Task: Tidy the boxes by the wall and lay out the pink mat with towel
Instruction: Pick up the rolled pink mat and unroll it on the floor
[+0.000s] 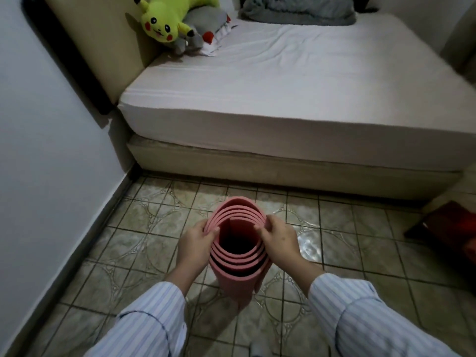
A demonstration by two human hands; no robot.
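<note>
A rolled pink mat stands upright on the tiled floor, and I look down into its open spiral top. My left hand pinches the layers on the roll's left rim. On the right rim my right hand grips the layers the same way. Both arms wear blue-striped sleeves. No towel or boxes are in view.
A bed with a white sheet fills the space ahead, its base close beyond the mat. A yellow plush toy and grey pillows lie at its head. A white wall runs along the left. A dark red object sits at the right edge.
</note>
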